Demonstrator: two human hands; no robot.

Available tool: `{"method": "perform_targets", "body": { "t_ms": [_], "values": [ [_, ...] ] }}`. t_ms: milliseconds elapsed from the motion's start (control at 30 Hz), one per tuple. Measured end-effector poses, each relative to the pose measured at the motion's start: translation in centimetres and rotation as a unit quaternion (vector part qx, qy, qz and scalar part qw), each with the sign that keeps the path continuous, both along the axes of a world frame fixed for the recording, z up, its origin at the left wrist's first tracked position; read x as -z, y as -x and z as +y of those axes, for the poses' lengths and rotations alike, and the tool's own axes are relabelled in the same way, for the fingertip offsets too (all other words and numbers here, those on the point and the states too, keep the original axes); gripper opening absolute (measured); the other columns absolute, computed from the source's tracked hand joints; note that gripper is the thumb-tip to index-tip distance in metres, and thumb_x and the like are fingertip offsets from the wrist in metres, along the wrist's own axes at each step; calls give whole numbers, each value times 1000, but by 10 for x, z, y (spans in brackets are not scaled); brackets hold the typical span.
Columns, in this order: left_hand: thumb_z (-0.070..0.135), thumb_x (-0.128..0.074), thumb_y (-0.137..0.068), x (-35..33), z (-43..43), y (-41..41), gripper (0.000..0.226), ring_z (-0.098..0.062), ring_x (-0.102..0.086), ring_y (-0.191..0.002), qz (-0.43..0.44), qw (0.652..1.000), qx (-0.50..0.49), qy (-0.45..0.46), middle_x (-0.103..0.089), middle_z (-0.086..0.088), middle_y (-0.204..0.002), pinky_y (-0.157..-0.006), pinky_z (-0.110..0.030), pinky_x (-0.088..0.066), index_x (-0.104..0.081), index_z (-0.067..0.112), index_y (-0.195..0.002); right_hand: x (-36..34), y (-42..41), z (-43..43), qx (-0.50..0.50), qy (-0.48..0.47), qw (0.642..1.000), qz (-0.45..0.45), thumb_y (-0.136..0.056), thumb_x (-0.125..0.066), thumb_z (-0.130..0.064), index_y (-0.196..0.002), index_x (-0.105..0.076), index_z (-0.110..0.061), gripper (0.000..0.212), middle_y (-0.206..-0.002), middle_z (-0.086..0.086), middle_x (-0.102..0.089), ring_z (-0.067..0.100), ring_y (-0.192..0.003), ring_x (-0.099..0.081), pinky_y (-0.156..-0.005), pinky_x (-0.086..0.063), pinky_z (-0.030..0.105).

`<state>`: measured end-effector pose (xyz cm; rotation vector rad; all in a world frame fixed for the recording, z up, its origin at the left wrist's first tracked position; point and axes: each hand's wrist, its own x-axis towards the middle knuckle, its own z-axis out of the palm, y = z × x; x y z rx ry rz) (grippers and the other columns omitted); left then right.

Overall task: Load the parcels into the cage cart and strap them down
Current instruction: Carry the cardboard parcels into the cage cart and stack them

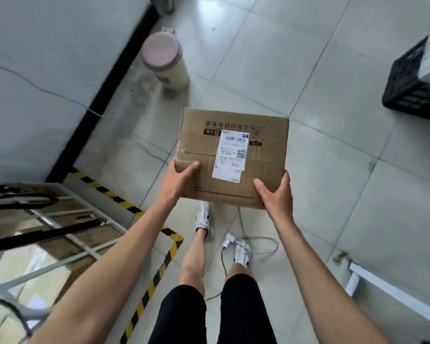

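Brown corrugated cardboard parcel [233, 157], flat rectangular box, held in the air in front of the person, above the pale grey tiled floor [320, 70]. Top face up; black printed characters along the far edge read upside down from the head view. White shipping label [231, 156] with barcode and QR code stuck near the middle of the top face, slightly skewed.

Left hand [178, 181]: closed on the near left corner of the parcel, thumb lying on the top face, fingers wrapped under and out of sight. Right hand [276, 192]: closed on the near right corner, thumb on top, fingers curled round the side edge. Both forearms bare, extended forward.

White metal-framed cage cart [60, 219] at lower left, beside the person's left arm, well apart from the parcel. Black straps [42, 234] lie across its frame; brown cardboard shows between the bars. Yellow-and-black hazard tape [157, 276] on the floor borders the cart's position.

Also on the floor: pink-lidded cream cylindrical container [165, 60] near the wall, beyond the parcel; black slotted plastic crate [412, 83] at far right, something white in it, blurred. White cable [263, 244] with a plug lies by the person's white shoes [242, 252].
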<state>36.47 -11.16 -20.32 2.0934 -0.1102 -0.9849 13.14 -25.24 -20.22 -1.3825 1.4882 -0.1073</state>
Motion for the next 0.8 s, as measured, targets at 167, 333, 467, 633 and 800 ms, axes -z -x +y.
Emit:
{"method": "perform_targets", "body": {
  "t_ms": [167,333,467,633,800],
  "values": [
    [69,-69,-77,-107,86,10,75,-19,-59,-112,-93,991,-87,-28,-60,8,-123,-96,-36,-48,-48,31,-138,-92,-27,47,-103,50,992,-61,-82,-73,-51,-157,-22,-21,95,-150,0,-48,22,-132,-52,-109,-43,38],
    [82,-63,-69,-193,199,2,87,-24,-60,-116,-158,965,-198,-66,-62,4,-127,-101,-43,-48,-47,32,-139,-167,-78,115,-246,63,962,-99,-86,-66,-57,-158,-15,-24,94,-151,-1,-45,25,-135,-47,-109,-39,41],
    [74,-68,-75,-248,297,16,77,-19,-59,-108,-195,933,-295,-63,-61,9,-121,-99,-38,-47,-51,29,-135,-204,-118,189,-351,51,923,-148,-81,-63,-64,-156,-17,-27,96,-146,-4,-49,22,-131,-50,-107,-44,43],
    [74,-64,-77,-275,430,61,66,-25,-63,-110,-212,881,-408,-114,-68,2,-122,-86,-36,-46,-59,30,-126,-232,-147,305,-459,48,868,-185,-83,-68,-56,-146,-33,-22,80,-130,-5,-57,19,-119,-57,-92,-49,35],
    [85,-57,-70,-272,544,119,80,-29,-61,-115,-185,847,-473,-157,-67,0,-125,-92,-42,-47,-59,29,-127,-226,-139,419,-538,21,828,-158,-84,-66,-59,-155,-19,-20,94,-148,-3,-48,22,-133,-49,-106,-45,43]
  ]
}}
